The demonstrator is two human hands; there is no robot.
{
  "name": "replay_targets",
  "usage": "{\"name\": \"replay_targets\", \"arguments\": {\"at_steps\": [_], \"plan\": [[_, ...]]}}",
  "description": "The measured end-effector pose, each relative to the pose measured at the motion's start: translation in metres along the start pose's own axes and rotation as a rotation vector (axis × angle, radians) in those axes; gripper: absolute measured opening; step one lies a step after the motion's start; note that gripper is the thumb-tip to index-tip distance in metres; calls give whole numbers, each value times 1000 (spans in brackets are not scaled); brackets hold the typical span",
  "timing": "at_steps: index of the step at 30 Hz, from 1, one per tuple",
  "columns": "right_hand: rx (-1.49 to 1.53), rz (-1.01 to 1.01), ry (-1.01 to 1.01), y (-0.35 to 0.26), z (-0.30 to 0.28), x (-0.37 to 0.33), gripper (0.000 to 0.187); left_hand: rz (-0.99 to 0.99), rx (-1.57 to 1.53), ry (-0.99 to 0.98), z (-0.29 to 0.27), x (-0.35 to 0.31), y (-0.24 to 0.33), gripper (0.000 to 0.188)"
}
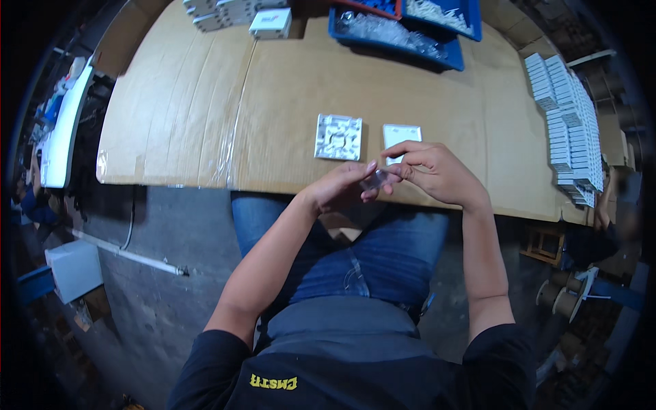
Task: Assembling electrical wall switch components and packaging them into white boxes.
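Note:
Just over the near table edge, my left hand (340, 186) holds a small clear plastic piece (374, 180) between thumb and fingers. My right hand (437, 172) meets it from the other side, its thumb and index finger pinched at the piece; whether something else sits in that pinch I cannot tell. Beyond my left hand lies a square white housing (338, 137) with its moulded inside facing up. A flat white cover plate (402, 134) rests to its right, partly hidden behind my right hand.
Blue bins (396, 42) of clear and white small parts stand at the far side. White boxes (270, 24) are stacked at the far left. Tall stacks of white plates (566, 123) line the right edge. Cardboard (273, 96) covers the table.

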State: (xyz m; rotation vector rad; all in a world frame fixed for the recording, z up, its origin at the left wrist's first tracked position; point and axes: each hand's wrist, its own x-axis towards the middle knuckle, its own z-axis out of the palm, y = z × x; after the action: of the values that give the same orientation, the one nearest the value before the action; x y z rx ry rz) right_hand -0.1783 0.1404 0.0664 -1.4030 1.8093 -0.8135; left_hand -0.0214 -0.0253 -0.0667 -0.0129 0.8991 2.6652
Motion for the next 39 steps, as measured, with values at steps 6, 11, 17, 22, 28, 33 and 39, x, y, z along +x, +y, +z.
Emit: {"name": "replay_targets", "arguments": {"at_steps": [6, 11, 17, 22, 28, 33, 39], "plan": [[9, 163, 126, 42, -52, 25, 18, -62, -54, 38, 1, 1, -1, 61], [83, 103, 400, 118, -132, 77, 24, -64, -16, 48, -3, 4, -4, 64], [-456, 203, 835, 183, -248, 126, 21, -94, 5, 40, 4, 9, 3, 64], [-709, 460, 936, 190, -283, 164, 24, -98, -56, 17, -1, 9, 1, 61], [-874, 468, 898, 207, -296, 195, 27, -156, -165, 31, -4, 11, 2, 60], [-925, 449, 1004, 226, -296, 205, 19, -166, -223, 36, -1, 15, 7, 58], [-938, 337, 1066, 233, -297, 208, 19, -157, -201, 10, -2, 17, 7, 58]]}}
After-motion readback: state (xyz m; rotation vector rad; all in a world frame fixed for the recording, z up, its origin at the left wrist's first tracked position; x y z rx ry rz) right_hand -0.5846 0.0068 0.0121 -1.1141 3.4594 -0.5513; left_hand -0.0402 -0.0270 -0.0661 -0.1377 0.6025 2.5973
